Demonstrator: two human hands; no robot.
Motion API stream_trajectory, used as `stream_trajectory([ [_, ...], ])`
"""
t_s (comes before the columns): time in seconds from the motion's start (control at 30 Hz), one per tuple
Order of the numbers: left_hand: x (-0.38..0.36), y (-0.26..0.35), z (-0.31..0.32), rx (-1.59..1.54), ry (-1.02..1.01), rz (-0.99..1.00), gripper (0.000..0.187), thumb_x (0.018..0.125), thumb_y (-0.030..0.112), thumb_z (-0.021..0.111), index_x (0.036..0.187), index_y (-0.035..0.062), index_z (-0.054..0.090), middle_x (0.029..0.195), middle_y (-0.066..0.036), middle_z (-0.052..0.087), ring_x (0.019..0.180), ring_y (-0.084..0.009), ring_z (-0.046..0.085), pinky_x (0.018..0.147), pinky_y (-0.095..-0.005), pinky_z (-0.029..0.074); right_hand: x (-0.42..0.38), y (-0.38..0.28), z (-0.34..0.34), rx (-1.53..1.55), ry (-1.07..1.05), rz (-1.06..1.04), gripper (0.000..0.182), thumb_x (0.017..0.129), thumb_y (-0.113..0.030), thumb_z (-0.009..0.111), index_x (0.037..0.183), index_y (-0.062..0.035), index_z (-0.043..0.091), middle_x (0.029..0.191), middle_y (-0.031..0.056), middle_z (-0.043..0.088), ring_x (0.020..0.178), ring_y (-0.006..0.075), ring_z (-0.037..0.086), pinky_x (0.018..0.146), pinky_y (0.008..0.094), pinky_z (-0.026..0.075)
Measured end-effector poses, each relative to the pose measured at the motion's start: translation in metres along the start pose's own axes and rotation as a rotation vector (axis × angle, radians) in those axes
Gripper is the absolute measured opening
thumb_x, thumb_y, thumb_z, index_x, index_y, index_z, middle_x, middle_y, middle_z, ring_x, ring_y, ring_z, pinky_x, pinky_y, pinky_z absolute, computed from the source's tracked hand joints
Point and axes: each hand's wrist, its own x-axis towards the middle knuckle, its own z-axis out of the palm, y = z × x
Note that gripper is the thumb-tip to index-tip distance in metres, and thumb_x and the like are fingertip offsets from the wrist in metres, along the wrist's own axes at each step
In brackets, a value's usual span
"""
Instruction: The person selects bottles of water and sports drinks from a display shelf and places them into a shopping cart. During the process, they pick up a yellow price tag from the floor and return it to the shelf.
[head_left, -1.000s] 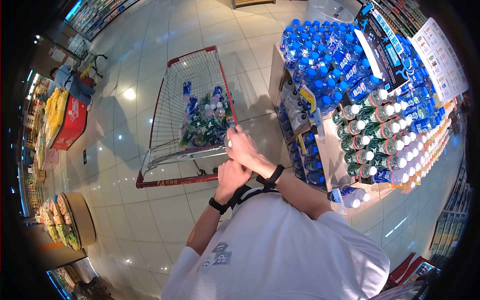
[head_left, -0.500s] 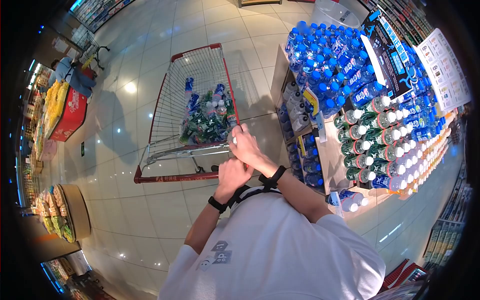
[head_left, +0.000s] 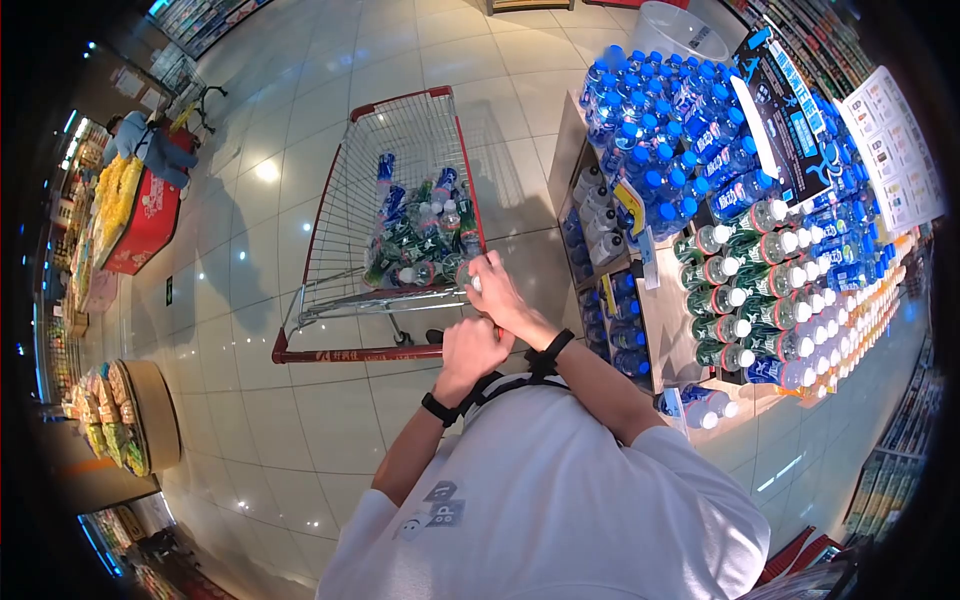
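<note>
Shopping cart (head_left: pixel 361 111) with bottles (head_left: pixel 412 238), beside drinks display (head_left: pixel 668 322), is being grasped by curled fingers, left hand (head_left: pixel 473 350) at handle (head_left: pixel 355 354) end, right hand (head_left: pixel 501 299) on side rim (head_left: pixel 465 160), presumably for steadier control

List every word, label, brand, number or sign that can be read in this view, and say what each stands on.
"脉动", as it seems: labels on the blue-capped bottles.
Chinese characters, too small to read surely: trolley handle.
Chinese headline, tilted and unclear: black poster.
Letters, unclear: white shirt.
Print, too small: white sheet.
Blurred lettering: green-labelled bottles and red stand.
No numbers can be read.
</note>
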Motion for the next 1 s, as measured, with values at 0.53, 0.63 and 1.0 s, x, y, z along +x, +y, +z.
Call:
stream_trajectory([
  [0.53,0.002,0.002,-0.003,-0.019,0.027,0.064,0.039,0.085,0.037,0.069,0.076,0.0001,0.075,0.074,-0.024,0.073,0.072,-0.0418,0.074,0.069,-0.0523,0.059,-0.010,0.016,-0.005,0.260,0.068,0.027,0.038,0.086,0.006,0.072,0.121,-0.0013,0.061,0.118,0.0181,0.052,0.075,0.0279,0.069,0.069,0.0410,0.057],
  [0.63,0.002,0.001,-0.007,-0.012,0.023,0.084,0.038,0.085,0.038,0.068,0.077,0.0005,0.075,0.076,-0.023,0.073,0.072,-0.0422,0.073,0.069,-0.0521,0.059,-0.010,0.026,-0.002,0.214,0.081,-0.019,0.027,0.086,0.004,0.074,0.111,-0.0030,0.065,0.110,0.0151,0.057,0.077,0.0266,0.070,0.069,0.0391,0.056],
  [1.0,0.006,-0.006,-0.003,-0.010,-0.038,0.124,0.038,0.083,0.038,0.069,0.074,0.0009,0.072,0.075,-0.022,0.071,0.069,-0.0419,0.070,0.068,-0.0526,0.057,-0.013,0.023,-0.009,0.256,0.047,-0.062,0.019,0.085,0.003,0.073,0.101,-0.0012,0.065,0.099,0.0158,0.062,0.077,0.0326,0.069,0.070,0.0437,0.057],
])
